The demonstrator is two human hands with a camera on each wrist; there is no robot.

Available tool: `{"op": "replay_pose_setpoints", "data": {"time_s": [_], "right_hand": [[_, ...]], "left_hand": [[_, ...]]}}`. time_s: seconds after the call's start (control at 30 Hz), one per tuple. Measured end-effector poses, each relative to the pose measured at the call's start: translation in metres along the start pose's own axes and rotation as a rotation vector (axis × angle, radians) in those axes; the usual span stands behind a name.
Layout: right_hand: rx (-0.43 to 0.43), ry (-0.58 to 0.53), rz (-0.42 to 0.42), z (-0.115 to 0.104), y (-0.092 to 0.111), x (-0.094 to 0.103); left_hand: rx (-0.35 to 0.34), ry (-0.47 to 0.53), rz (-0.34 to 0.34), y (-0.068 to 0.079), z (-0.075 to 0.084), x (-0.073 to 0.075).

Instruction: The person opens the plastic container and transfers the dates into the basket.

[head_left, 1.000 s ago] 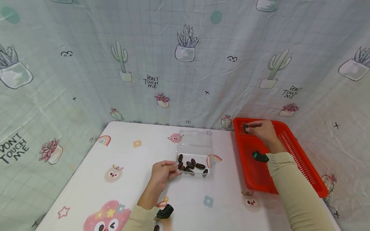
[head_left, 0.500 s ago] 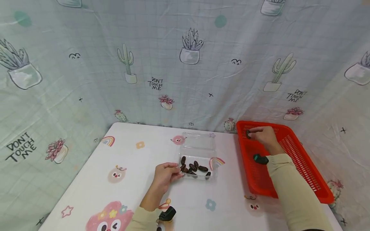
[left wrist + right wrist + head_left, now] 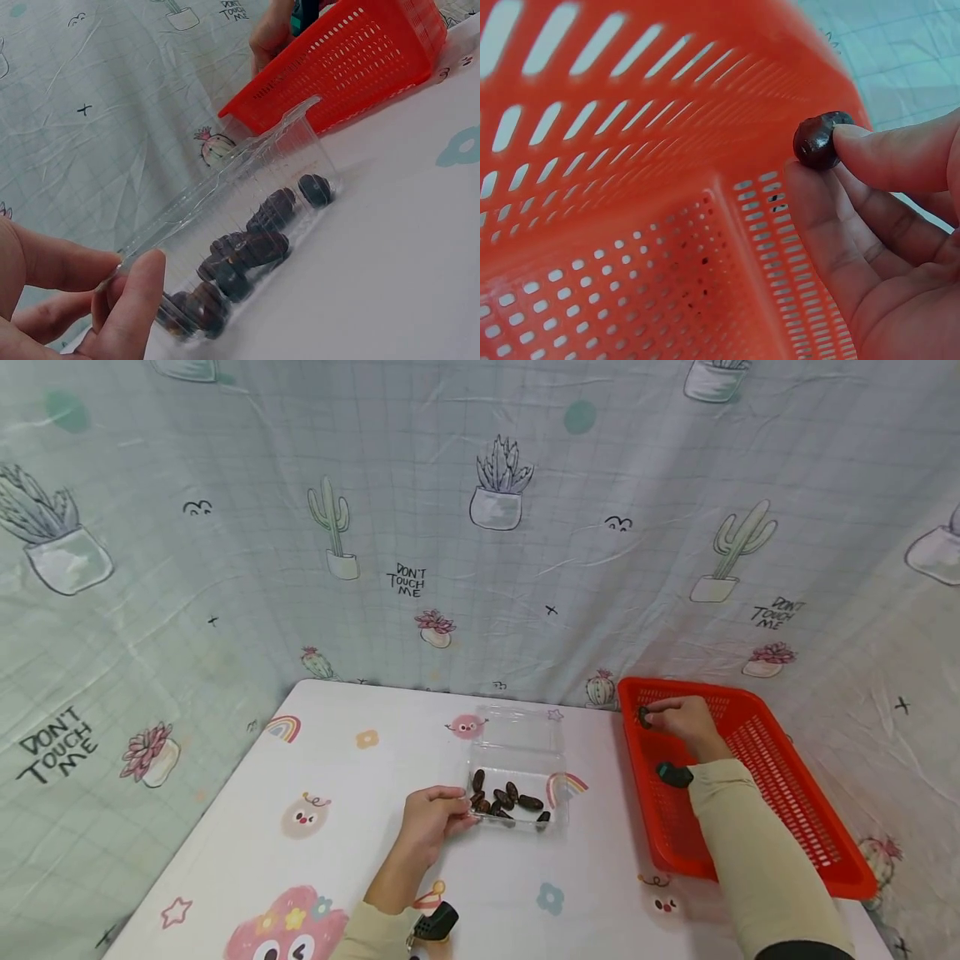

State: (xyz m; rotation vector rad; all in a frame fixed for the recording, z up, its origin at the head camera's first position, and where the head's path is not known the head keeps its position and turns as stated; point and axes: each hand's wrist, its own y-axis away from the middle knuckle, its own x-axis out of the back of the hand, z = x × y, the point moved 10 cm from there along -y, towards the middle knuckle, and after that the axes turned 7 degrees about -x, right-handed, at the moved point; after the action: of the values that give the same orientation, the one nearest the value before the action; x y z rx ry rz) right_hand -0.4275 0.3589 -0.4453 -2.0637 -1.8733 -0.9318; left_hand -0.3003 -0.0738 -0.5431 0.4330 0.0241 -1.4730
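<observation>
My left hand [image 3: 429,825] pinches the left front edge of a clear plastic clamshell box [image 3: 217,199], its thumb on one side of the wall and fingers on the other. The box's lid [image 3: 517,727] lies folded back behind it. Several dark brown dates [image 3: 531,802] are scattered inside the box. Over the far left corner of a red plastic basket [image 3: 637,793], my right hand [image 3: 690,727] holds a single date [image 3: 817,142] between thumb and fingertips. In the right wrist view this date is apart from the basket floor.
The basket's slotted walls and perforated floor [image 3: 592,300] show close up in the right wrist view, with a few tiny dark specks on the floor. A white patterned table [image 3: 360,777] bears box and basket. A printed cloth [image 3: 480,568] hangs behind.
The head view has shifted slightly. My right hand, with the date, has come a little lower and nearer within the basket's far corner. The left hand keeps its hold on the box.
</observation>
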Motion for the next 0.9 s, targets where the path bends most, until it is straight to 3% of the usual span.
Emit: {"op": "replay_pose_setpoints", "data": {"time_s": [0.37,0.53,0.9], "right_hand": [[-0.062,0.025,0.019,0.010,-0.007,-0.008],[-0.072,-0.009,-0.033,0.017,-0.011,-0.017],[-0.086,-0.041,-0.033,0.029,-0.019,-0.014]], "left_hand": [[-0.016,0.018,-0.007,0.002,0.002,0.001],[-0.021,0.012,0.005,0.004,0.000,0.006],[-0.008,0.011,-0.007,0.000,-0.001,0.001]]}}
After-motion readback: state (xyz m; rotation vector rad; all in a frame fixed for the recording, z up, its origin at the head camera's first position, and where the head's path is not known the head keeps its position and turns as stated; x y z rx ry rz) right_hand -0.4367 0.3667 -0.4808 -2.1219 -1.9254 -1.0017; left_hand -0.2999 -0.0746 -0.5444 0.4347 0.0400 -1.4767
